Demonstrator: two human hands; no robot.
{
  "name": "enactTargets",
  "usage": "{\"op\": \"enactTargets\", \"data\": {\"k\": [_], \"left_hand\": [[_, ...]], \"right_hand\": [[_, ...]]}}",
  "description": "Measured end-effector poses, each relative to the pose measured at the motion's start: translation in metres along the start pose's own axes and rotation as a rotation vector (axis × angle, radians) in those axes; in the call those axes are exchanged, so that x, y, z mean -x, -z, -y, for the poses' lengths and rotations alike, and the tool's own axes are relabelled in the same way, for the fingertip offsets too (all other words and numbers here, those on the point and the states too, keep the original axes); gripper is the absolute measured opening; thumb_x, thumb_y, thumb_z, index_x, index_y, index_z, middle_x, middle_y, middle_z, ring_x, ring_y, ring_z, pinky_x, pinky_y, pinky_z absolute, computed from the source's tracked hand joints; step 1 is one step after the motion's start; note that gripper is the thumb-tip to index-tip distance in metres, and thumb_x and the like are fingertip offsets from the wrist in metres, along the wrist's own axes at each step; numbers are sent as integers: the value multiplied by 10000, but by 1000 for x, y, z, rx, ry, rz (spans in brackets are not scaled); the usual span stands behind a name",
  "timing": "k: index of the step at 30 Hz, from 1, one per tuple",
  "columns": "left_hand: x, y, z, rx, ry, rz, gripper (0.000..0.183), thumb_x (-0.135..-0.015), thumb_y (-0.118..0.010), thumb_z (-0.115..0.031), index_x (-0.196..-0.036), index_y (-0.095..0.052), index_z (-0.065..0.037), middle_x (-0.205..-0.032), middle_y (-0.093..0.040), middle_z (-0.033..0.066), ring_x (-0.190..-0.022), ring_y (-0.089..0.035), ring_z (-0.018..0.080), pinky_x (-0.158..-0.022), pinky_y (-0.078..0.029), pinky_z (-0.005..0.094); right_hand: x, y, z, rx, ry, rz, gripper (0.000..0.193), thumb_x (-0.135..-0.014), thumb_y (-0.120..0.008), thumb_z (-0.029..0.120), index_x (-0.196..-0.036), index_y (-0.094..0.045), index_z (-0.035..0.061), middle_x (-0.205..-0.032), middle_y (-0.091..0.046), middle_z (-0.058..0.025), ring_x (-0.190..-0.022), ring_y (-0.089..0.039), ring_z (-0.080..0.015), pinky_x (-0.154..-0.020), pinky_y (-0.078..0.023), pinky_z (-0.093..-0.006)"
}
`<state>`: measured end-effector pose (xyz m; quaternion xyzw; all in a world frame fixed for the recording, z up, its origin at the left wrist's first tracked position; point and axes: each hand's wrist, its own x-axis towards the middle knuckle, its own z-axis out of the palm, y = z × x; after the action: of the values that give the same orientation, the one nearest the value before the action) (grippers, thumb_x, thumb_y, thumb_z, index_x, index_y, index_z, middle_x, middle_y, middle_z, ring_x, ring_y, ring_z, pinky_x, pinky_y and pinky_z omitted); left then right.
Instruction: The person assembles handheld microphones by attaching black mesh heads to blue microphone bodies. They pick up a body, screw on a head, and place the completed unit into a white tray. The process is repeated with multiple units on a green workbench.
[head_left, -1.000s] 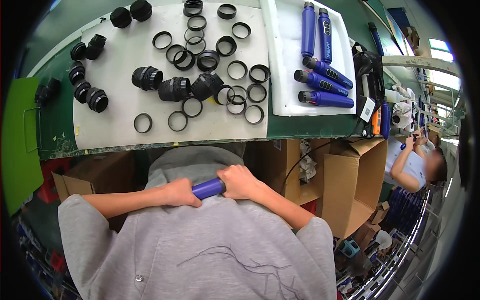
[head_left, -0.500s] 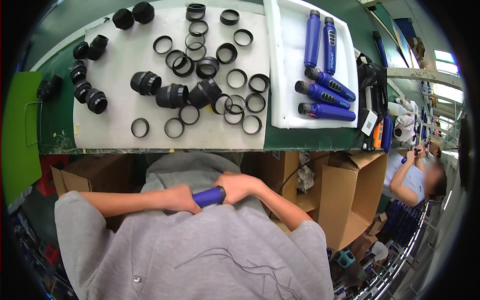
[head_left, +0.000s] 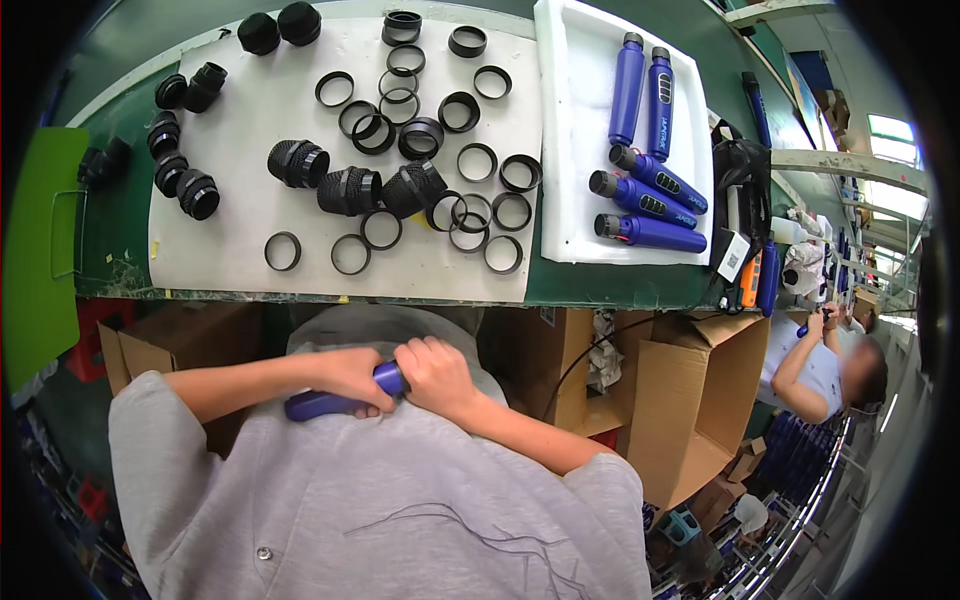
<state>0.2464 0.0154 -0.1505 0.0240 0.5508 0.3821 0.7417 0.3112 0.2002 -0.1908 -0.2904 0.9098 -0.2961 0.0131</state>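
In front of my body I hold a blue microphone handle [head_left: 318,404], tilted with its far end up to the right. My left hand [head_left: 352,375] is closed around its middle. My right hand [head_left: 437,378] is closed at the upper right end, which its fingers hide. Both hands are below the table's front edge. Beyond them on the table lie several black rings [head_left: 283,251] and mesh microphone heads [head_left: 349,190]. A white foam tray [head_left: 575,245] at the right holds several more blue microphone handles [head_left: 655,232].
Black threaded parts [head_left: 198,193] line the left of the white sheet [head_left: 215,265]. A green bin [head_left: 40,240] stands far left. Open cardboard boxes [head_left: 680,420] are below the table edge. At the right are an orange tool [head_left: 752,278] and another person [head_left: 805,375].
The microphone handle has shifted left, and more of its left end shows. My right hand has moved left and turned, now with its knuckles up. The head view has shifted slightly.
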Motion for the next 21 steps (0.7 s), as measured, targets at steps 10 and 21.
{"op": "enactTargets", "data": {"k": [10, 21], "left_hand": [[12, -51, -5, -414, 57, -454, 414, -669, -750, -312, -890, -701, 35, -859, -716, 233, -815, -702, 394, -747, -569, 453], [-6, -61, -15, -391, 160, -267, 479, -683, -763, -412, -900, -727, 13, -842, -723, 214, -808, -710, 348, -730, -566, 432]], "right_hand": [[18, 16, 10, 11, -36, 167, 156, -693, -666, 109, -793, -553, 72, -699, -556, -86, -613, -602, -253, -510, -500, -369], [7, 48, -6, -383, -224, 764, 306, -629, -732, 144, -874, -638, -13, -798, -672, -233, -771, -671, -438, -680, -547, -504]]}}
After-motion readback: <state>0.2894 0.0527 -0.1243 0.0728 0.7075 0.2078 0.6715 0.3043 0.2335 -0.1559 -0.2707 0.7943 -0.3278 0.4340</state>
